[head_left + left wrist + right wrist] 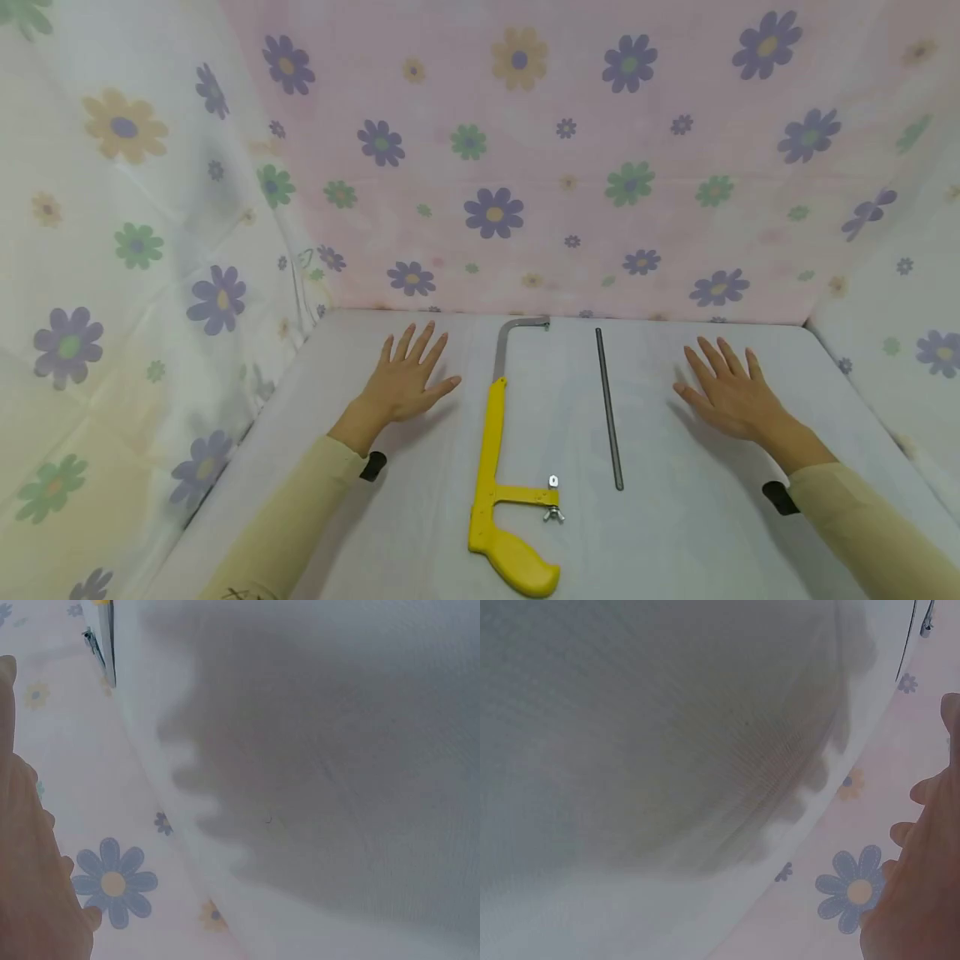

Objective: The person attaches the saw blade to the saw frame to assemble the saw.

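Note:
A hacksaw frame (489, 450) with a yellow grip and a grey bent front end lies on the white table between the hands. A wing nut (553, 515) sits on its lower arm, and no blade spans the frame. To its right lies a thin dark grey rod or blade (609, 408), apart from the frame. My left hand (405, 383) hovers left of the frame, fingers spread, holding nothing. On the far right my right hand (731, 396) is held over the table, also spread and holding nothing. Both wrist views show each hand's shadow on the table.
The white table (675, 533) ends at a pink flowered cloth (525, 167) at the back. Flowered white cloths (97, 275) hang at the left and right sides. Dark wrist straps (372, 467) show below both sleeves.

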The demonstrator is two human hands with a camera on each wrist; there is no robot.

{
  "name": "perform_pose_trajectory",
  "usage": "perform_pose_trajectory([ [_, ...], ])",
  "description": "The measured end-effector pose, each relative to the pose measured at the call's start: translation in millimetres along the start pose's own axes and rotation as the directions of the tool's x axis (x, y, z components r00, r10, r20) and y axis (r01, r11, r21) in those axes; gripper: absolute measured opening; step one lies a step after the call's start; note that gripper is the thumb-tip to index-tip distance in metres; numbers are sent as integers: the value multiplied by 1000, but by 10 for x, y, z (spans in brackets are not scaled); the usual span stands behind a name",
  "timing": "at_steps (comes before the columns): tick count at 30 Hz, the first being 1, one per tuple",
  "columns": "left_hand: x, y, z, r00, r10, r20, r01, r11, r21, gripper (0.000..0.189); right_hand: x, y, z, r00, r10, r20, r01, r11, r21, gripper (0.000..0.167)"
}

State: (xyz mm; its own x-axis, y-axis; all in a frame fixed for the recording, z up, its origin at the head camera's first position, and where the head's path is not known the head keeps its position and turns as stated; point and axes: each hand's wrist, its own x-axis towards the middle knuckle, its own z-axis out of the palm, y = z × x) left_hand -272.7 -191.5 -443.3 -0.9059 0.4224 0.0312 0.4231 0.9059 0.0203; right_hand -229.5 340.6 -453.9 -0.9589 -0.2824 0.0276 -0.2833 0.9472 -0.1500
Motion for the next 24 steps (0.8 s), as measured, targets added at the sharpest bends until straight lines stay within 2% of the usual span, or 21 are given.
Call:
perform_pose_trajectory([
  [9,3,69,-72,999,16,-46,-18,999,-30,85,-25,-35,35,1000,4,-19,-4,1000,15,79],
  [15,-28,114,-27,998,39,-49,-41,998,-42,86,-46,-64,106,1000,8,-9,-7,999,52,79],
  [20,-30,182,-38,995,62,-75,-66,996,-57,86,-24,-94,96,1000,-5,-15,6,999,48,78],
  [24,-18,237,-10,995,70,-65,-73,996,-41,86,-17,-114,75,1000,-7,-11,8,999,49,78],
])
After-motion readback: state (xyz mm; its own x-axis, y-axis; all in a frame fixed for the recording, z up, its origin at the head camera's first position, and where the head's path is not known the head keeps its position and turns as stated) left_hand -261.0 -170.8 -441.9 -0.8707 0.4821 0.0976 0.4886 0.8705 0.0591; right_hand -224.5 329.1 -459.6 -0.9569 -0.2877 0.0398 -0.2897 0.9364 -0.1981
